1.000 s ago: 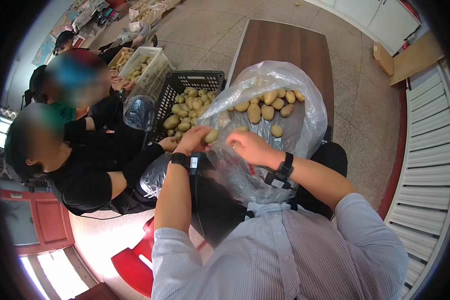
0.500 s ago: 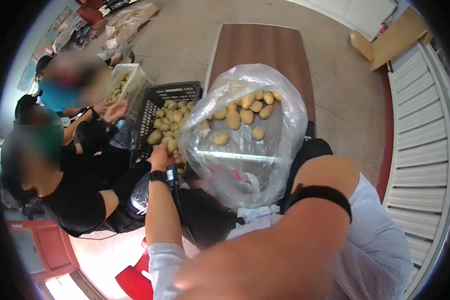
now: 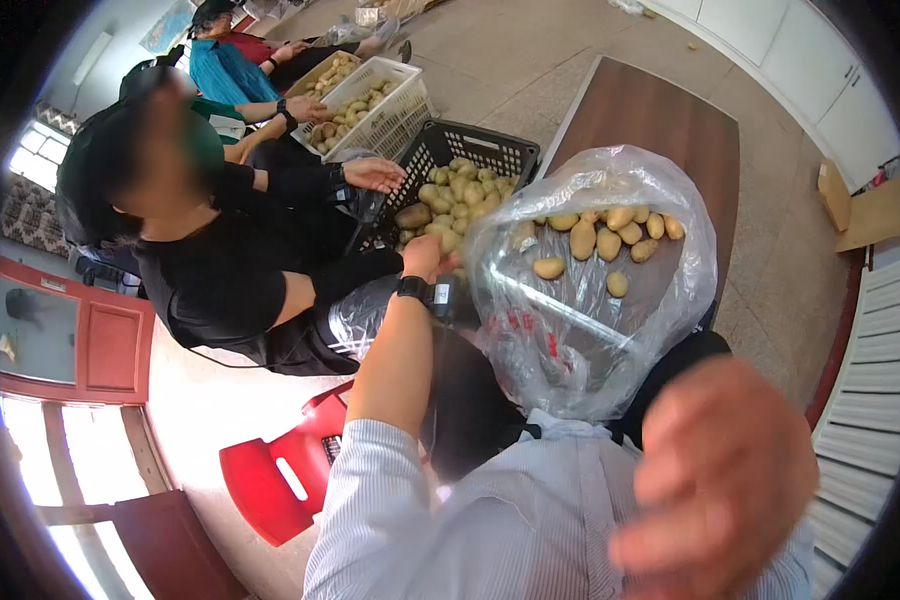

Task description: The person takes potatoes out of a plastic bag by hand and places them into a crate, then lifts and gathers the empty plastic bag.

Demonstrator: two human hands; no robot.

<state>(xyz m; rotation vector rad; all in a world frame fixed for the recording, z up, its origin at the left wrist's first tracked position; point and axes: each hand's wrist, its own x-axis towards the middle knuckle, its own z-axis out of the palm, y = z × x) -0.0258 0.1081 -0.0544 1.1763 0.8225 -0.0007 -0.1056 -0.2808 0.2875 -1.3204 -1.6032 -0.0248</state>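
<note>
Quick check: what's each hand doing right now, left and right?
Left hand: at the edge of the black crate of potatoes; whether it grips one cannot be told.
Right hand: raised close to the camera, blurred, fingers loosely open, holding nothing.

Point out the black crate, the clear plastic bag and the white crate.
black crate (image 3: pixel 490 153), head view, on its far rim.
clear plastic bag (image 3: pixel 570 370), head view, on its lower front film.
white crate (image 3: pixel 407 112), head view, on its near side wall.
</note>
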